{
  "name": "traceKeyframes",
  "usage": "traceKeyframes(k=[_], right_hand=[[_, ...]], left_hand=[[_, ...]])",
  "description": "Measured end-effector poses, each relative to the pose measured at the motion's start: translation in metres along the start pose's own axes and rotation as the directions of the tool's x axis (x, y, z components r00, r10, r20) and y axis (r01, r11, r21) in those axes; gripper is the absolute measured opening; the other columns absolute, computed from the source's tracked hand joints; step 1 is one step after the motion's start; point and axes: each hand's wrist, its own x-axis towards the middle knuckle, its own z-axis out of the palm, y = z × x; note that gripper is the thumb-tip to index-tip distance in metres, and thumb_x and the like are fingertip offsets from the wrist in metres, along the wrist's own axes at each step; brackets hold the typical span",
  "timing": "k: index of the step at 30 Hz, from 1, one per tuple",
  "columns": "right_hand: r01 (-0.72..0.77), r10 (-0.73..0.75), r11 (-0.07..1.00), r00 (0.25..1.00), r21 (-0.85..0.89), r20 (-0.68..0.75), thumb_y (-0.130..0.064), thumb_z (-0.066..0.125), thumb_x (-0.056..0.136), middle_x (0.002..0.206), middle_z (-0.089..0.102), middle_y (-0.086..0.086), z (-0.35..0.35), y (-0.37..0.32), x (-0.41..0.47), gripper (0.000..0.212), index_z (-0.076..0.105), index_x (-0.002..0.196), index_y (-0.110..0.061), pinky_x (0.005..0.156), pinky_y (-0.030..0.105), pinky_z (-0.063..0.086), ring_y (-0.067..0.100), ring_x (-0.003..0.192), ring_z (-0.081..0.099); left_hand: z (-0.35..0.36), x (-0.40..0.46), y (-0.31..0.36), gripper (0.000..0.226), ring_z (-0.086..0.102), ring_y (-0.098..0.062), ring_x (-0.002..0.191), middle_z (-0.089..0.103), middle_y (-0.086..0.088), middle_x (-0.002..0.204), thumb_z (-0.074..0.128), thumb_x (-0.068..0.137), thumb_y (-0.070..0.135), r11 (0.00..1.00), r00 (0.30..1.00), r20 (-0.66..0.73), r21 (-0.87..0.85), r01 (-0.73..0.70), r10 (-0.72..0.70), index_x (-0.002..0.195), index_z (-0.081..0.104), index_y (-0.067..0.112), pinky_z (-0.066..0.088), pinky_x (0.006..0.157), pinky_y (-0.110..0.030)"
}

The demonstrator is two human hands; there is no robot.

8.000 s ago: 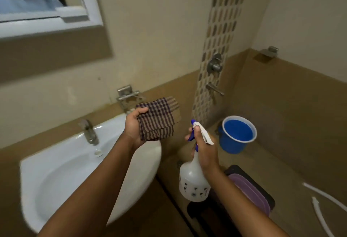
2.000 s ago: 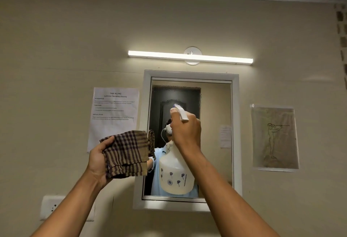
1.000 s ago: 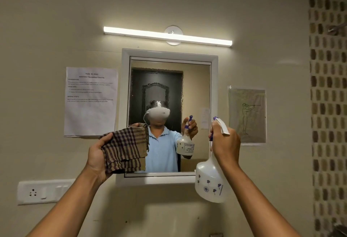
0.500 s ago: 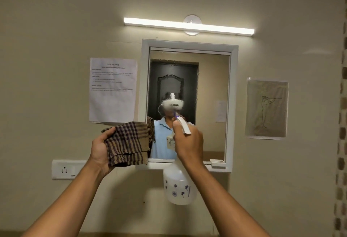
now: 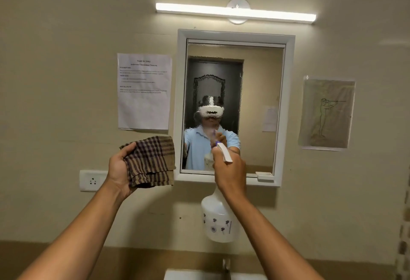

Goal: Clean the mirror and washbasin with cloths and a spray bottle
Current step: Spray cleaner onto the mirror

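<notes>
The left hand (image 5: 118, 170) grips a folded checked cloth (image 5: 150, 161). The right hand (image 5: 230, 173) clasps the spray bottle (image 5: 218, 224) neck before the wet mirror (image 5: 259, 93). A taped notice (image 5: 144, 91) is headed "TASK ID"; smaller print is unreadable.

Mirror (image 5: 255, 102) centred on the wall, light bar (image 5: 235, 13) above, washbasin (image 5: 195, 275) below. Notice sheet (image 5: 144, 106) and socket (image 5: 92, 180) to its left, drawing (image 5: 326, 113) to its right. Cloth (image 5: 150, 162) left of spray bottle (image 5: 219, 222), both before the mirror.
</notes>
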Motion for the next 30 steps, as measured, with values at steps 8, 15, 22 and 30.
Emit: traceKeyframes(k=[8,15,22,30], right_hand=[[-0.108,0.092,0.991,0.979,-0.083,-0.181,-0.04,0.05,0.097,0.067,0.063,0.005,-0.061,0.039,0.017,0.038,0.066,0.079,-0.011,0.045,0.021,0.041,0.014,0.059,0.059],[-0.176,0.13,0.972,0.954,-0.155,-0.27,-0.038,0.05,0.097,0.06,0.056,0.001,-0.096,0.068,0.01,0.039,0.059,0.067,-0.014,0.047,0.026,0.038,0.017,0.056,0.053],[-0.237,0.192,0.958,0.949,-0.164,-0.25,-0.04,0.049,0.096,0.065,0.062,0.005,-0.085,0.097,-0.008,0.039,0.063,0.072,-0.013,0.053,0.031,0.043,0.025,0.063,0.059],[-0.143,0.131,0.98,0.987,-0.141,-0.092,-0.036,0.049,0.098,0.059,0.056,-0.006,-0.023,0.083,-0.028,0.035,0.059,0.069,-0.019,0.046,0.02,0.034,0.011,0.056,0.053]], left_hand=[[0.021,-0.006,-0.026,0.053,0.071,-0.026,0.071,0.076,-0.005,0.078,0.041,0.097,0.035,0.997,0.995,0.066,-0.017,0.07,-0.069,0.063,0.079,0.018,0.05,0.075,-0.042],[0.034,-0.006,-0.049,0.057,0.071,-0.023,0.063,0.075,-0.003,0.073,0.041,0.097,0.034,0.992,0.985,0.127,-0.035,0.122,-0.117,0.056,0.077,0.02,0.049,0.074,-0.042],[0.028,-0.003,-0.062,0.055,0.07,-0.024,0.066,0.074,-0.004,0.073,0.042,0.097,0.034,0.99,0.986,0.106,-0.033,0.136,-0.132,0.057,0.077,0.02,0.048,0.071,-0.041],[0.0,-0.002,-0.054,0.051,0.065,-0.027,0.077,0.075,-0.004,0.074,0.043,0.096,0.036,0.992,0.992,0.009,0.001,0.127,-0.127,0.061,0.076,0.02,0.048,0.074,-0.042]])
